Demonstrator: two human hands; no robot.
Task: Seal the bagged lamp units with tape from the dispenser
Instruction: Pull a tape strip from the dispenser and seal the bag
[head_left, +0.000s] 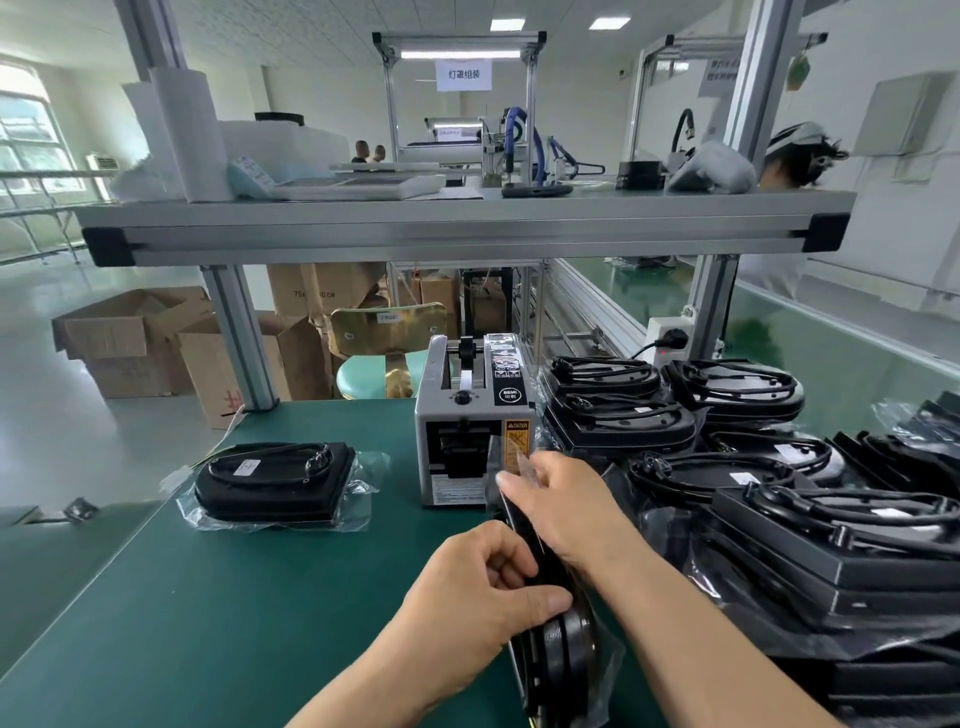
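Head view, lower centre: your left hand (483, 597) pinches the edge of a bagged lamp unit (558, 644) stood on edge, and your right hand (561, 514) clasps its top and bag flap, just beside the tape dispenser (472, 431). You seem to be folding the flap. Next, take tape from the slot, though I cannot tell if a strip waits there.

I get bright, even light from ceiling panels (609, 22) above the shelf (462, 228); straight edges bow outward.
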